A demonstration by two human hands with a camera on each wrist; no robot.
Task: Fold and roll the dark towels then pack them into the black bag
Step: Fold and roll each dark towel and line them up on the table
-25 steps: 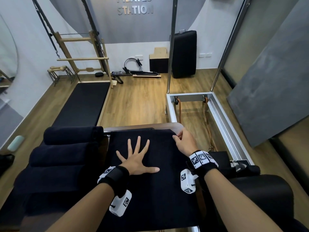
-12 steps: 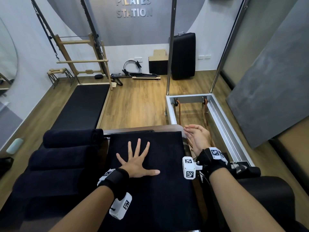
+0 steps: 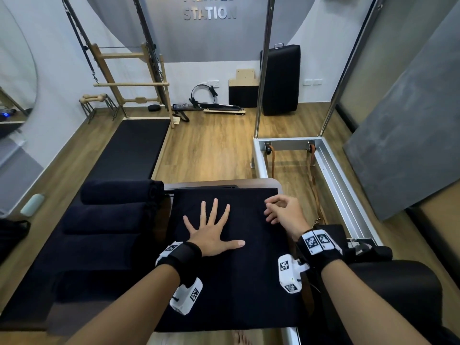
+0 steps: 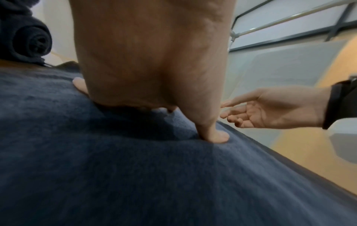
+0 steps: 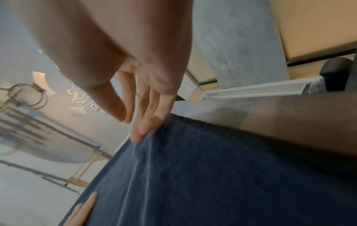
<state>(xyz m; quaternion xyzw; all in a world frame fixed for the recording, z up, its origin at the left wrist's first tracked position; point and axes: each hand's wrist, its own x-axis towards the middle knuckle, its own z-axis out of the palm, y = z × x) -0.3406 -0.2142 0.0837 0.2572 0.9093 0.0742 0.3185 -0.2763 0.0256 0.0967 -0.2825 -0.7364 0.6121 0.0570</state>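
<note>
Left hand (image 3: 213,230) presses flat on the folded towel (image 3: 231,282); right hand (image 3: 286,215) hovers, loosely curled, empty.

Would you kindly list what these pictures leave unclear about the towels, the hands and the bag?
- Black bag: head view, cut off by the left edge; opening unseen.
- Left hand fingers: left wrist view, hidden behind the palm.
- Right hand: right wrist view blurred; grip on the flat towel unclear.
- Rolled towels: count unclear, dark on dark.
</note>
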